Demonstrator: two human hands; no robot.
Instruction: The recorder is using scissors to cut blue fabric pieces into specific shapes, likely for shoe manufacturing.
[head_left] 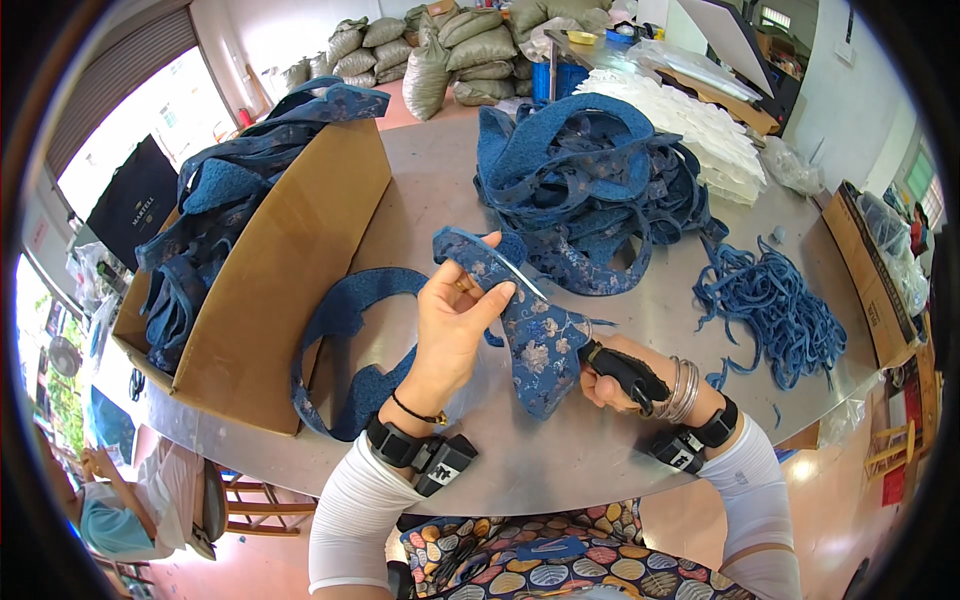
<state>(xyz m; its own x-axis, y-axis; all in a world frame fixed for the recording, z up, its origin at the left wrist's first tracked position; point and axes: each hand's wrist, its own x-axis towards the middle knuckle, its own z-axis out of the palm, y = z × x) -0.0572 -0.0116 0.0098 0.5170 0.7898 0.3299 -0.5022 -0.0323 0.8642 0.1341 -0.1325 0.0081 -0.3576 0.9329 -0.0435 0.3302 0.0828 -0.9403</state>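
Observation:
A blue floral fabric strip (540,345) hangs between my hands over the metal table. My left hand (455,310) pinches its upper part between thumb and fingers. A thin bright edge runs along the fabric beside the left thumb; I cannot tell what it is. At the strip's lower right, my right hand (602,388) is closed around black-handled scissors (628,370), whose blades are mostly hidden by the fabric. Another blue strip (325,330) lies curled on the table, left of my left forearm. Behind my hands sits a large heap of blue fabric strips (590,165).
A cardboard box (290,270) of blue strips stands at the left. To the right lie thin blue offcuts (770,310), near another cardboard box (875,280). White sheets (690,130) are stacked at the back right. Sacks (430,80) stand beyond the table (420,170); a person (130,505) sits at lower left.

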